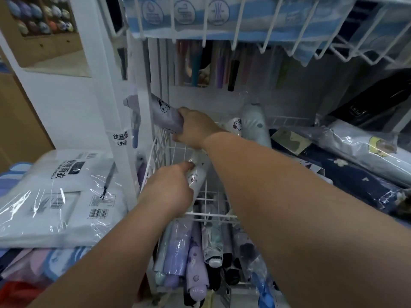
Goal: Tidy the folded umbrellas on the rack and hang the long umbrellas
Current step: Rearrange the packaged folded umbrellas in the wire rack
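Observation:
My right hand (195,127) grips a lilac folded umbrella (165,113) with a cartoon dog print, at the left end of the white wire rack shelf (178,150). Lower down, my left hand (171,190) holds a pale folded umbrella (200,172) in clear plastic wrap that lies along the same shelf. More folded umbrellas lie to the right: a pale mint one (254,123), a navy one with small prints (360,181) and a grey-white wrapped one (364,147). Long umbrellas (222,65) hang at the back under the upper basket.
A lower basket (213,216) holds several folded umbrellas in lilac, black and blue. Wrapped white raincoat packs (57,196) are stacked at the left beside the white rack post (111,96). An upper wire basket (244,23) overhangs the shelf. A black box (378,103) stands at the right.

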The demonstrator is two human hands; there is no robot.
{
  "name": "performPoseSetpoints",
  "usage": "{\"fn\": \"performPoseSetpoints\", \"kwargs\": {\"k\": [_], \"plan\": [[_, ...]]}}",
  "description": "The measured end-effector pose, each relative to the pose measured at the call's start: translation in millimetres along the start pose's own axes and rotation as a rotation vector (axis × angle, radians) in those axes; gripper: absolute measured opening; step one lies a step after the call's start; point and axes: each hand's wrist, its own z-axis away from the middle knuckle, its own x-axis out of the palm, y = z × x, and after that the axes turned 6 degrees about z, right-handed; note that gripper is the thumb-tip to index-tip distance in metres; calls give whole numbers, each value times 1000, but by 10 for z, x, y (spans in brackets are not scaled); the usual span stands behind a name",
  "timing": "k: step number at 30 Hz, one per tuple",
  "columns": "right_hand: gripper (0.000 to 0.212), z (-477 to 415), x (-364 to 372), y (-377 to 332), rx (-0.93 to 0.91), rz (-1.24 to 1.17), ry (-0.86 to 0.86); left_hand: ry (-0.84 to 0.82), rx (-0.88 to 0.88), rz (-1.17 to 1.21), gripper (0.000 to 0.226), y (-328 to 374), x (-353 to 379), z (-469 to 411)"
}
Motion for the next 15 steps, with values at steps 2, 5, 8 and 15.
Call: {"fn": "performPoseSetpoints", "kwargs": {"k": [2, 5, 8, 15], "plan": [[55, -68, 69, 23, 9, -21, 23, 9, 7, -16, 69, -2, 9, 1], [45, -139, 94, 64, -3, -26, 45, 18, 10, -17, 67, 5, 4, 18], [37, -161, -41, 67, -6, -53, 76, 20, -5, -9, 67, 25, -8, 35], [55, -56, -543, -40, 103, -357, 155, 18, -11, -17, 67, 35, -12, 51]]}}
